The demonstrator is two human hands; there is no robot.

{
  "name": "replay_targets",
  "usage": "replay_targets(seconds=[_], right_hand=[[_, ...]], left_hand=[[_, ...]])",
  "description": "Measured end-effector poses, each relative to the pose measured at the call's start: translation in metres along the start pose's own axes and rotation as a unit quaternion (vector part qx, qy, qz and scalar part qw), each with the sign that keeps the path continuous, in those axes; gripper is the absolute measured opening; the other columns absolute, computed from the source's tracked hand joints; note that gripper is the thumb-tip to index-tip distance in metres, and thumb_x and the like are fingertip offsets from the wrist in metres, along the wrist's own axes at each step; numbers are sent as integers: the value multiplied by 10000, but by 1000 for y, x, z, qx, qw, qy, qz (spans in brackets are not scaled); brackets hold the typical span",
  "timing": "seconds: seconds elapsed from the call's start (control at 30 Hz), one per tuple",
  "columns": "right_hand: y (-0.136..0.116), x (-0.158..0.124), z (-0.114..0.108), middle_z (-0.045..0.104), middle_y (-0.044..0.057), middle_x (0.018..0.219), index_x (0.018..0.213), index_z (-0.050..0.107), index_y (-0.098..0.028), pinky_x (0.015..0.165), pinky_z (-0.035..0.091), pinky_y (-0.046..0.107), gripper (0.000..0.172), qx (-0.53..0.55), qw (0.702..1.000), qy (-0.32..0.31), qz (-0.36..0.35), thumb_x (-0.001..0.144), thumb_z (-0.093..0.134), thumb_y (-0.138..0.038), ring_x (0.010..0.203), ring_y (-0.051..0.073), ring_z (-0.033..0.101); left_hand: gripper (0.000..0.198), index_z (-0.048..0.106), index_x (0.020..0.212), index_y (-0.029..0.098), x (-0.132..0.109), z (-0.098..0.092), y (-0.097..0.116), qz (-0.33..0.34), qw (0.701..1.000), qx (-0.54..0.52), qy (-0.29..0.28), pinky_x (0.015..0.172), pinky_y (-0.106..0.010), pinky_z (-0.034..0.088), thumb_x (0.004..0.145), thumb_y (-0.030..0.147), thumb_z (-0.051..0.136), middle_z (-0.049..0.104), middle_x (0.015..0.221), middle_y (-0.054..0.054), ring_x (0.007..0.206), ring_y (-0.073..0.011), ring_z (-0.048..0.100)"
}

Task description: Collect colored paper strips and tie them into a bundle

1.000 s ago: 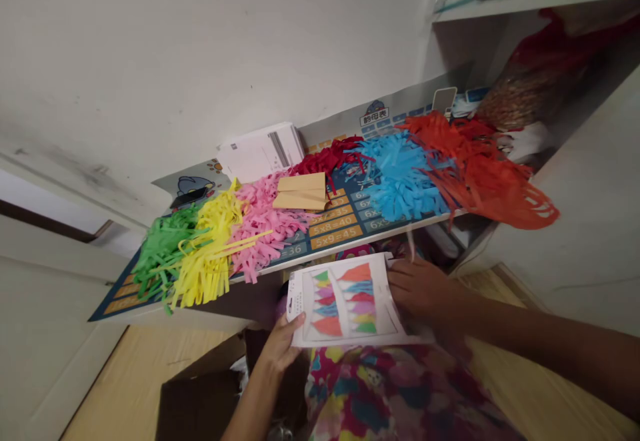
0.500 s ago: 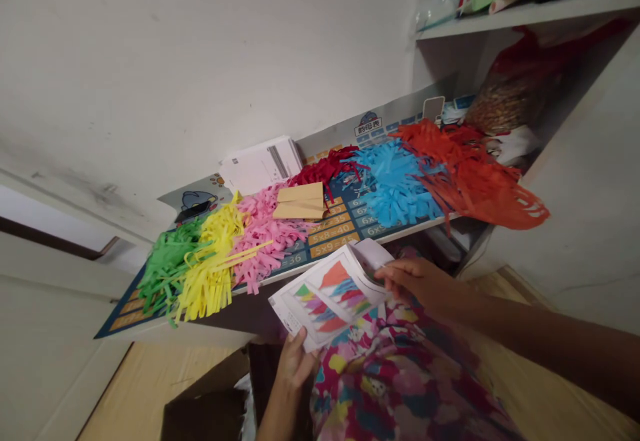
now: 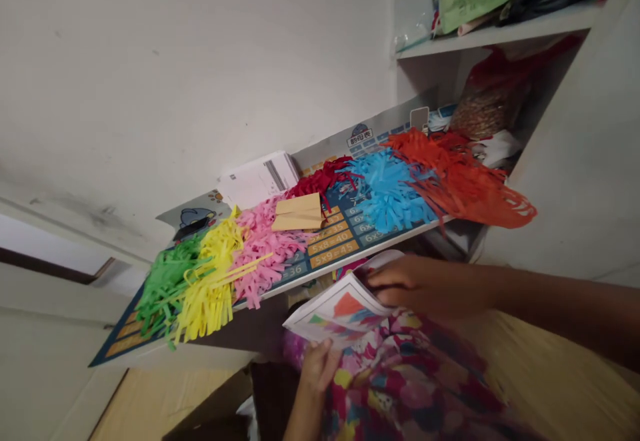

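I read the white flat packet with printed fringe garlands point(image 3: 340, 313) as opened, work at its mouth unfinished; contents hidden. It sits tilted and bowed below the surface point(image 3: 333, 248) edge. Left hand point(image 3: 319, 369) pinches its lower edge. Right hand point(image 3: 413, 284) fingers curl at its top; can't tell if gripping. Six coloured fringed paper-like bundles point(image 3: 393, 191) lie spread out.

Dim and softly lit; palest on the wall point(image 3: 200, 74) above the desk point(image 3: 215, 354), dark in the box point(image 3: 274, 398) below it; slightly blurred at the right hand point(image 3: 407, 282), stretched toward the edges.
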State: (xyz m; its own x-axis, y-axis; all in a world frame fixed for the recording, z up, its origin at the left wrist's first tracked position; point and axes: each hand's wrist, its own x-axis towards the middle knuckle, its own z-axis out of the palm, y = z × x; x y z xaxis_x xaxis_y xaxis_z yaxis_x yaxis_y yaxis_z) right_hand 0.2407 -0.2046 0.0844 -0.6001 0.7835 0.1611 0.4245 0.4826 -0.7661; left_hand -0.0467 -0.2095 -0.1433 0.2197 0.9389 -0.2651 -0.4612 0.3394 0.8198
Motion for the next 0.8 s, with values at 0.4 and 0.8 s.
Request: replay_targets(seconds=[0.4, 0.8], right_hand=[[74, -24, 96, 663, 140, 1247, 1265, 540, -238, 933, 533, 474, 796, 354, 831, 419, 88, 573, 854, -476, 1172, 326, 615], [89, -28, 94, 748, 81, 913, 1027, 656, -182, 704, 565, 387, 552, 246, 843, 365, 310, 571, 796, -461, 838, 292, 695]], left_hand=[[536, 720, 1012, 183, 16, 54, -32, -57, 979, -159, -112, 1129, -496, 393, 554, 395, 899, 754, 1086, -103, 1182, -342, 633], [110, 723, 952, 219, -61, 57, 106, 346, 789, 507, 21, 869, -375, 536, 879, 269, 656, 737, 913, -59, 886, -204, 678]])
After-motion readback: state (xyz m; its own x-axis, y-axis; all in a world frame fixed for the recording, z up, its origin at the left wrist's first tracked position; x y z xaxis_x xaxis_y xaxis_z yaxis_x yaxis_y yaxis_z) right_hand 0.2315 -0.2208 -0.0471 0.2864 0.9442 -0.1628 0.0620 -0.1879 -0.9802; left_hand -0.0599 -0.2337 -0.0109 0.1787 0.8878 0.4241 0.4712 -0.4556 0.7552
